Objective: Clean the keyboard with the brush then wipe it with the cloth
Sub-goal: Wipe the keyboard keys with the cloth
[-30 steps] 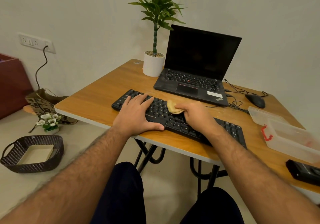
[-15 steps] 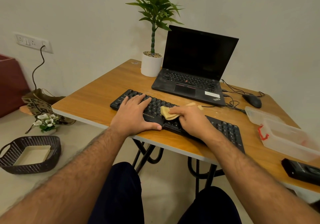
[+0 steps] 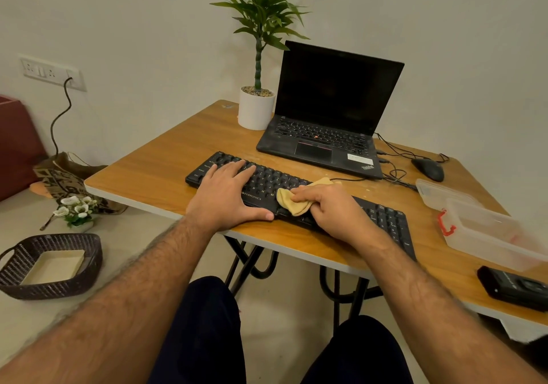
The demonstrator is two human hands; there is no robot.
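A black keyboard [image 3: 267,180] lies slanted near the front edge of the wooden table [image 3: 154,170]. My left hand [image 3: 226,195] rests flat on its left half, fingers straight, thumb along the front edge. My right hand [image 3: 332,210] grips a bunched yellow cloth [image 3: 292,201] and presses it on the keyboard's front middle, near the printed brand name. No brush is in sight.
Behind the keyboard stand an open black laptop [image 3: 329,111] and a white potted plant [image 3: 256,108]. At the right are a black mouse [image 3: 428,168] with cables, a clear plastic box [image 3: 489,232] and a black device [image 3: 516,287]. A wicker basket [image 3: 50,265] sits on the floor at the left.
My right hand has dragged the cloth leftward and toward the front edge of the keyboard. My left hand has stayed on the left half.
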